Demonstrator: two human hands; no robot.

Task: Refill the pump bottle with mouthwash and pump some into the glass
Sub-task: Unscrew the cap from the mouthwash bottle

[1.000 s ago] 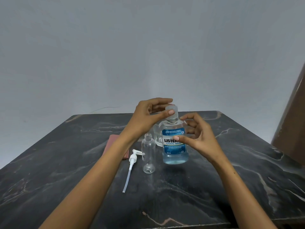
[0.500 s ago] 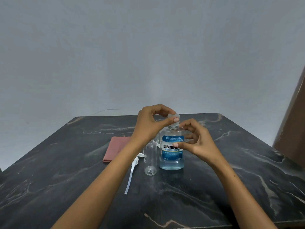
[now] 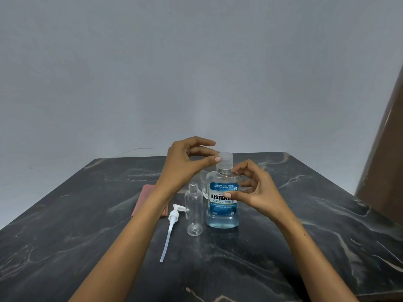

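Note:
The mouthwash bottle (image 3: pixel 222 216), clear with blue liquid and a blue label, stands upright on the dark marble table (image 3: pixel 283 247). My right hand (image 3: pixel 255 192) grips its body, thumb on the label and fingers curled round the right shoulder. My left hand (image 3: pixel 187 162) pinches the clear cap (image 3: pixel 225 160) from the left, thumb tip on its side. Just left of the mouthwash stands the empty clear pump bottle (image 3: pixel 193 211), with no top on it. Its white pump head (image 3: pixel 173 215) with a long dip tube lies on the table further left. The glass (image 3: pixel 204 188) is mostly hidden behind both bottles.
A folded pink cloth (image 3: pixel 146 201) lies at the back left, partly under my left forearm. A brown panel (image 3: pixel 383 166) rises past the table's right edge. A plain grey wall stands behind the table.
My left thumb has slid round to the cap's left side and the fingers have spread a little. My right hand keeps its hold on the bottle, which still stands in place.

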